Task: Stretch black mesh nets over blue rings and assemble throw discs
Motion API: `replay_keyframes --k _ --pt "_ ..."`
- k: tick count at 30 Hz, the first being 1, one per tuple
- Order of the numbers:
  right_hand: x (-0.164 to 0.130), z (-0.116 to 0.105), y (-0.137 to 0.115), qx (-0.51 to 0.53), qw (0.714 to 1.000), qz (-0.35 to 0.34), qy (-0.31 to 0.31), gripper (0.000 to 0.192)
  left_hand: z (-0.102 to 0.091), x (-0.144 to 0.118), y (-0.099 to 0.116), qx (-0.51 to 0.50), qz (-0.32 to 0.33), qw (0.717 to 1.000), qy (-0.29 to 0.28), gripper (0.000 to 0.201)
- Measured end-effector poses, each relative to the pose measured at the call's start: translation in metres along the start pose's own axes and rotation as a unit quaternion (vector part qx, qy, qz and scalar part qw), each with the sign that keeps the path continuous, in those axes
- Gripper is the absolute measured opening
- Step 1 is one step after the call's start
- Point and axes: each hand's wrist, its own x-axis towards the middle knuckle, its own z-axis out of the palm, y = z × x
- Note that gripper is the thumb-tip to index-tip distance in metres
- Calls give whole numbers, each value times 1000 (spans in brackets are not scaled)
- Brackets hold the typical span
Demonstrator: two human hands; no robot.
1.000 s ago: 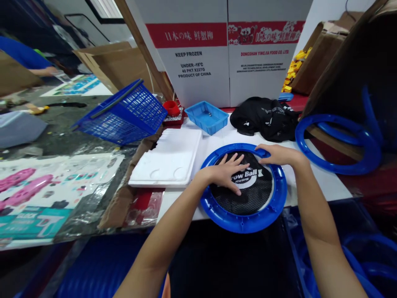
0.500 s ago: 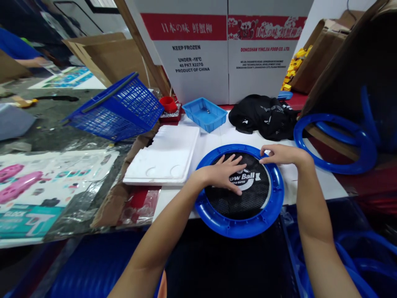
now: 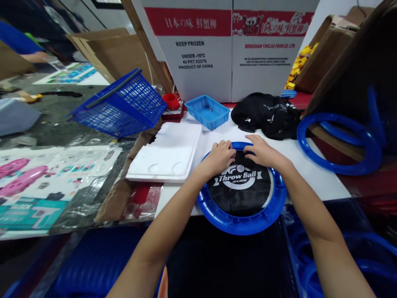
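A blue plastic ring (image 3: 235, 223) lies flat at the table's near edge, with a black mesh disc (image 3: 240, 190) printed "Throw Ball" inside it. My left hand (image 3: 219, 156) rests on the ring's far left rim, fingers curled onto the mesh edge. My right hand (image 3: 262, 152) presses the far rim beside it, fingers pointing left. The two hands sit close together at the top of the disc. Neither hand lifts anything.
A white foam tray (image 3: 169, 151) lies left of the ring. Behind are a small blue bin (image 3: 206, 111), a red cup (image 3: 170, 100), a tilted blue basket (image 3: 122, 107), black mesh cloth (image 3: 268, 114) and white cartons (image 3: 229, 45). Another blue ring (image 3: 338, 140) lies right.
Both hands moved to the ring's far edge: the left hand left the disc's centre, uncovering the logo, and the right hand slid left along the rim.
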Motion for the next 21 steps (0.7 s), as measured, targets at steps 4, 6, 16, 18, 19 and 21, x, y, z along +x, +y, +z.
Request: replay_keyframes --k 4,6,16,18,19,21 --pt "1 5 2 4 1000 5 -3 15 1 1 2 -9 -3 1000 5 21" --pt "1 3 2 9 1000 -11 -3 15 3 1 4 -16 -5 1000 26 25" --pt "1 -24 -15 114 991 -72 -2 25 -3 0 5 -245 -1 968 50 11" --pt "1 -24 -16 125 991 -43 2 26 -6 -1 6 -326 2 942 79 9" --pt "1 -24 -17 131 991 -32 9 26 -7 -1 6 -355 0 930 91 10" --pt "1 -23 -16 140 990 -27 19 24 -6 0 6 -384 -9 917 111 13"
